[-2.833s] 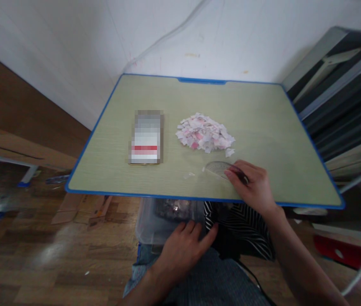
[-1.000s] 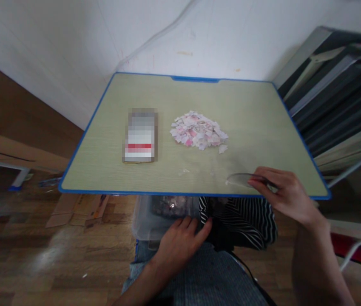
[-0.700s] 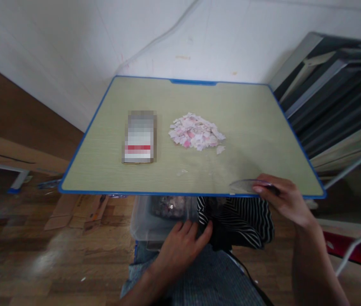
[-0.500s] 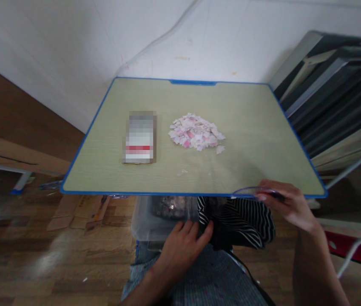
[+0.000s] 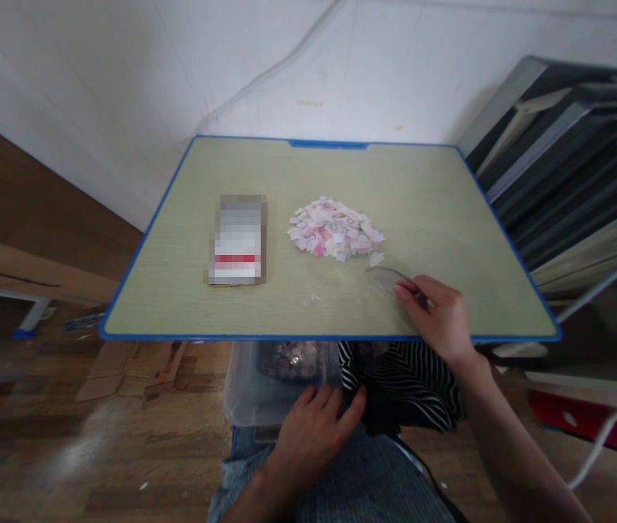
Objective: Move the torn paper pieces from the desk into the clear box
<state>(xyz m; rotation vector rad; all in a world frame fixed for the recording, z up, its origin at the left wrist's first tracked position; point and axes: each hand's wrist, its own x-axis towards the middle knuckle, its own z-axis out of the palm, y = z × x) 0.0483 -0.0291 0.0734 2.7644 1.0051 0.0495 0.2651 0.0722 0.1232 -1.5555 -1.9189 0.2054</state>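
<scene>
Left hand of mine rests flat on my lap, fingers loose, holding nothing, just beside the clear plastic tub under the table's near edge. I judge the tub already has some scraps inside, but it is blurred. Moving right, a pixelated card lies flat on the table. Next to it sits the heap of paper scraps, well gathered, with a few stray bits closer to me. Right hand pinches a thin clear scraper, its edge on the table just below the heap. I think most scraps are not yet removed.
</scene>
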